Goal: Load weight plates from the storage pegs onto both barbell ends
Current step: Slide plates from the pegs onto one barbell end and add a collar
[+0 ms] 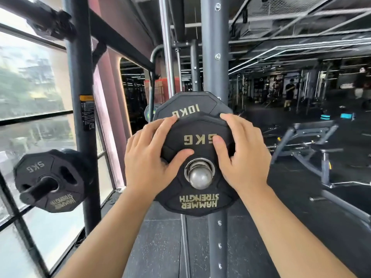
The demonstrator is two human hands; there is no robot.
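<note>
Left grip [148, 163] and right grip [243, 161] both clasped the 5 kg plate [197, 203], threaded on the steel sleeve [199, 176] before the 10 kg plate [186, 103]. Judged best: push evenly, plate square.

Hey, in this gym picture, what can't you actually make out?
Head view only.
- Chrome shaft end: the held black many-sided 5KG plate hides the rest; peg or barbell unclear.
- Black 10KG plate: lower half behind that plate.
- Label on grey post: print too small, blurred.
- Background person: blurred, dark.
</note>
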